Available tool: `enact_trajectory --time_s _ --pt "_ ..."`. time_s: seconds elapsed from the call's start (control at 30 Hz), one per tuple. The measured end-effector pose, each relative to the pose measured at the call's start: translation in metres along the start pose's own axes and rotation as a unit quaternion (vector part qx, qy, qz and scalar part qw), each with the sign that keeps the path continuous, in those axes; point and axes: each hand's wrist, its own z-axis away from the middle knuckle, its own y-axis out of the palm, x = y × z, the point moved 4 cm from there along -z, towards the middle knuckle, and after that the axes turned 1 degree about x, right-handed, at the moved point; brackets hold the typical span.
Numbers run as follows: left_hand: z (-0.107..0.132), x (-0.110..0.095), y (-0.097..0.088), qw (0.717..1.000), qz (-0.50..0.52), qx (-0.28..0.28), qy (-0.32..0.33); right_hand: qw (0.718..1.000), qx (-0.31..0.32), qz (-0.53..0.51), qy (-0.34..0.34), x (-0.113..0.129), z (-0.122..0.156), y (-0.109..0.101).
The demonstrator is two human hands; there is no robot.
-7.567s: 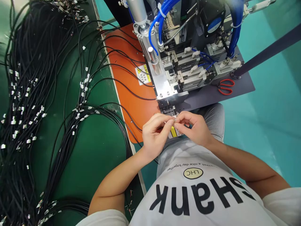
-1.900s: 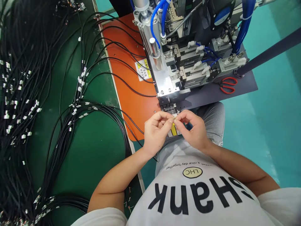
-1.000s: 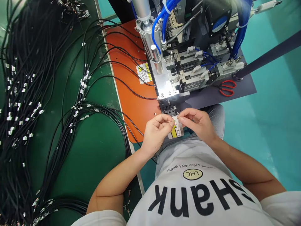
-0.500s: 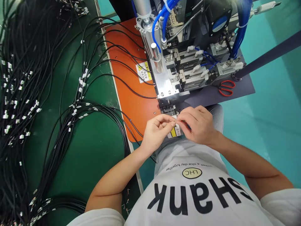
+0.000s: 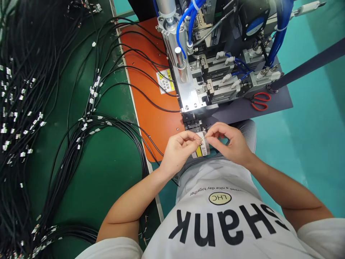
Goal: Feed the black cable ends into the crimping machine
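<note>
The left hand (image 5: pixel 179 150) pinches thin wires (image 5: pixel 201 140) over a yellow-and-white label (image 5: pixel 199 151); the right hand (image 5: pixel 229 144) has thumb and forefinger nearly together beside them, any strand there indiscernible. A loose pinch could let ends splay; beyond, an elbow bump could tug black cables (image 5: pixel 142 99) at the pneumatic fixture (image 5: pixel 192 96).

a head-worn camera looks forward and steeply down, fairly near, over left hand (image 5: pixel 178 151) and right hand (image 5: pixel 232 145).

You are wearing a white T-shirt (image 5: pixel 216 233) with short sleeves (image 5: pixel 110 250), big black letters (image 5: pixel 252 221) on its near part, a pale yellow oval (image 5: pixel 220 198) marked LHC farther, and light grey jeans (image 5: pixel 249 135).
</note>
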Motion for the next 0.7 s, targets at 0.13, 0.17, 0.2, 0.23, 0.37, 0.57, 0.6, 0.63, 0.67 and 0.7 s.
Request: enact_trajectory --time_s 0.13,0.17,0.2,0.23,0.37,0.57,0.6,0.63,0.67,0.7 --pt "-0.0009 -0.0006 0.0005 1.0 -0.002 0.008 -0.004 1.0 -0.001 -0.01 -0.015 0.0 0.0018 0.0047" --pt "-0.0009 -0.0012 0.0009 1.0 -0.004 0.011 -0.005 1.0 -0.007 -0.002 -0.023 0.0011 0.0017 0.0055" --pt "-0.0009 -0.0017 0.0013 1.0 -0.005 0.015 -0.006 0.999 -0.014 0.007 -0.03 0.0022 0.0016 0.0062" --pt "-0.0008 -0.002 0.0014 1.0 -0.006 0.017 -0.007 0.999 -0.022 0.015 -0.034 0.0028 0.0015 0.0065" --pt "-0.0012 0.0001 -0.0003 1.0 -0.004 0.017 -0.016 0.999 -0.031 -0.009 0.002 -0.0011 0.0015 0.0054" --pt "-0.0019 0.0024 -0.0016 1.0 0.009 0.019 -0.02 0.999 -0.026 -0.028 0.03 -0.0025 0.0005 0.0014" --pt "-0.0018 0.0018 -0.0012 1.0 0.01 0.02 -0.019 0.999 -0.03 -0.025 0.025 -0.0014 0.0 0.0012" --pt "-0.0015 0.001 -0.0006 1.0 0.01 0.021 -0.017 0.999 -0.032 -0.021 0.018 -0.0002 -0.0004 0.0014" --pt "-0.0011 0.0001 0.0003 1.0 0.01 0.023 -0.014 0.999 -0.033 -0.015 0.009 0.0011 -0.0007 0.0018" --pt "-0.0006 -0.0009 0.0012 1.0 0.01 0.025 -0.011 0.999 -0.032 -0.008 -0.002 0.0022 -0.0006 0.0025"
